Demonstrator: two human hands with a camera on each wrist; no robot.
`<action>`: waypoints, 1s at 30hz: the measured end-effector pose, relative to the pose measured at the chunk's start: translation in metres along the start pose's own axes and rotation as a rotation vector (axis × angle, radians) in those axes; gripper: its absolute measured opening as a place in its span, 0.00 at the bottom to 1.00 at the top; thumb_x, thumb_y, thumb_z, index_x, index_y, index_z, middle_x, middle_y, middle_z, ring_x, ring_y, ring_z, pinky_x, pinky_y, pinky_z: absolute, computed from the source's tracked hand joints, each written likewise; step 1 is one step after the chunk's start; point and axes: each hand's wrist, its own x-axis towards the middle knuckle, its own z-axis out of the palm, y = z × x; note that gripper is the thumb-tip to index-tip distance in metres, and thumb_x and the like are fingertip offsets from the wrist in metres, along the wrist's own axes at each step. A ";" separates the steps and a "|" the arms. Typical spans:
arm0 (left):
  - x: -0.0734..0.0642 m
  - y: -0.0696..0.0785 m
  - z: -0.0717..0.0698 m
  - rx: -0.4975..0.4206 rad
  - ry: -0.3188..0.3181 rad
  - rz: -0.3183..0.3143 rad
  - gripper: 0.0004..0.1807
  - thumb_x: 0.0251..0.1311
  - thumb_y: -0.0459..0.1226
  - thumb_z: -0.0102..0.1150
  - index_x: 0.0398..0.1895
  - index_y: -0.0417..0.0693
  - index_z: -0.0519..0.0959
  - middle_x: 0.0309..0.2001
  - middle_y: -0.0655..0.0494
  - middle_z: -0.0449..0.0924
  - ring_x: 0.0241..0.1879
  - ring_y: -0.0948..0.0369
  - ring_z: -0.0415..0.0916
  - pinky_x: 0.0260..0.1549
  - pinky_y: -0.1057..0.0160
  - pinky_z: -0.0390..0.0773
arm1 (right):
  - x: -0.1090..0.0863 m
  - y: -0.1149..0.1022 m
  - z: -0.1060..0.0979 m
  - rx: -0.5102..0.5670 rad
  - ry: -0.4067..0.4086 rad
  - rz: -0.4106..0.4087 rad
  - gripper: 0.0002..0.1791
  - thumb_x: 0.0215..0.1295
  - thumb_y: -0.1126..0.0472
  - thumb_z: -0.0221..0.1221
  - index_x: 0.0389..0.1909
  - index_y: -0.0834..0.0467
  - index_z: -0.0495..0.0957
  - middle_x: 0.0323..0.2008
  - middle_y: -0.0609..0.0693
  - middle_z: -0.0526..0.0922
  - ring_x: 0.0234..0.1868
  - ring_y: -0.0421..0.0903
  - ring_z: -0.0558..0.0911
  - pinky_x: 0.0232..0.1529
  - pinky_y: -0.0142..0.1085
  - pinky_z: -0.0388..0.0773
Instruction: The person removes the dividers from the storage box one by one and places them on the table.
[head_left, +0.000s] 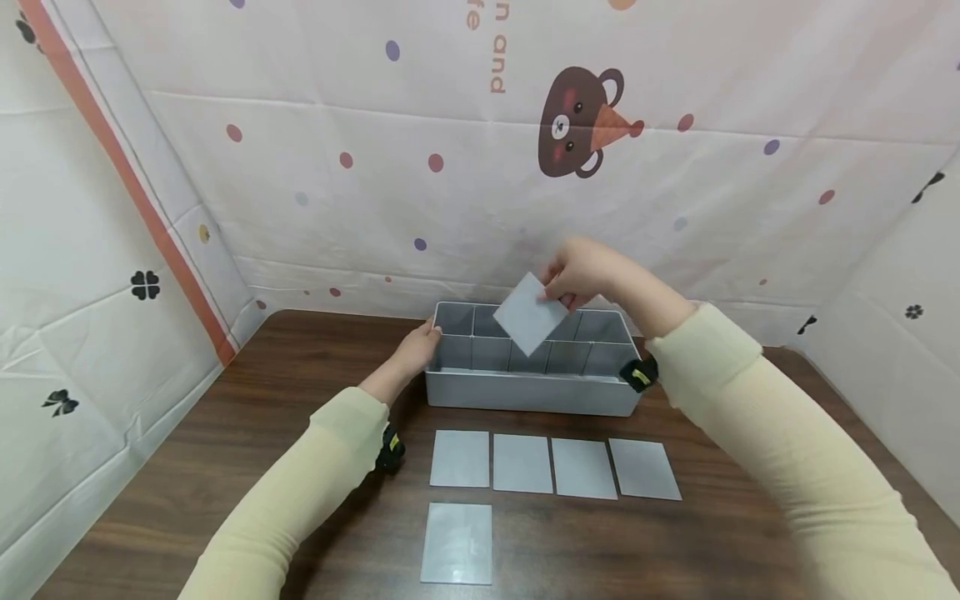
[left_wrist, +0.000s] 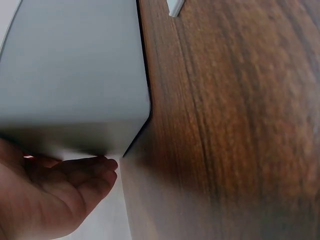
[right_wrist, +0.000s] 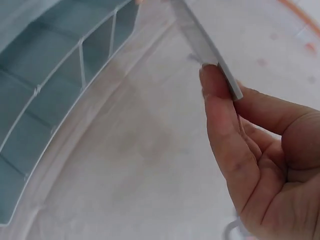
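Observation:
A thin light-grey square panel point(head_left: 530, 313) is pinched by one edge between the thumb and fingers of my right hand point(head_left: 581, 271), tilted corner-down over the compartments. In the right wrist view the panel point(right_wrist: 212, 52) shows edge-on, between thumb and fingertips. The grey divided box point(head_left: 532, 392) stands on the table below it, split into two rows of compartments. My left hand point(head_left: 416, 346) is at the box's left end; in the left wrist view its fingers point(left_wrist: 92, 180) lie extended along the outside of the end wall. The left thumb is hidden there.
On the dark wood table point(head_left: 337, 533), a row of several matching panels point(head_left: 521, 463) lies in front of the box. One more panel point(head_left: 457, 543) lies nearer, below the row's left end. A patterned cloth point(head_left: 337, 192) hangs behind the table and at both sides.

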 end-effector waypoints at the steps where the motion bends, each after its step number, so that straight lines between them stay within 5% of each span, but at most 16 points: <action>1: 0.000 0.000 0.000 -0.002 -0.002 0.001 0.32 0.82 0.41 0.26 0.82 0.33 0.43 0.83 0.38 0.41 0.84 0.45 0.39 0.83 0.47 0.44 | -0.008 0.000 0.002 0.000 -0.013 -0.020 0.15 0.70 0.65 0.63 0.52 0.71 0.83 0.45 0.66 0.88 0.31 0.44 0.84 0.35 0.34 0.87; 6: -0.001 0.002 0.000 -0.020 -0.015 -0.001 0.32 0.83 0.41 0.25 0.82 0.36 0.41 0.84 0.40 0.39 0.84 0.45 0.37 0.83 0.46 0.44 | -0.045 0.004 0.022 -0.021 -0.111 -0.141 0.12 0.70 0.65 0.63 0.48 0.68 0.84 0.45 0.63 0.89 0.37 0.46 0.86 0.37 0.37 0.86; 15: 0.000 0.002 0.001 -0.019 -0.019 -0.016 0.32 0.83 0.41 0.25 0.82 0.36 0.41 0.84 0.40 0.38 0.84 0.46 0.37 0.83 0.46 0.44 | -0.090 0.028 0.085 -0.146 -0.262 -0.304 0.02 0.63 0.65 0.68 0.35 0.58 0.88 0.27 0.43 0.84 0.26 0.33 0.73 0.28 0.26 0.75; 30: 0.002 -0.002 0.001 -0.031 -0.010 -0.021 0.32 0.83 0.42 0.25 0.83 0.37 0.41 0.84 0.42 0.38 0.84 0.46 0.36 0.83 0.47 0.43 | -0.084 0.043 0.151 -0.111 -0.330 -0.328 0.03 0.56 0.69 0.72 0.28 0.59 0.88 0.21 0.40 0.79 0.21 0.31 0.66 0.25 0.24 0.68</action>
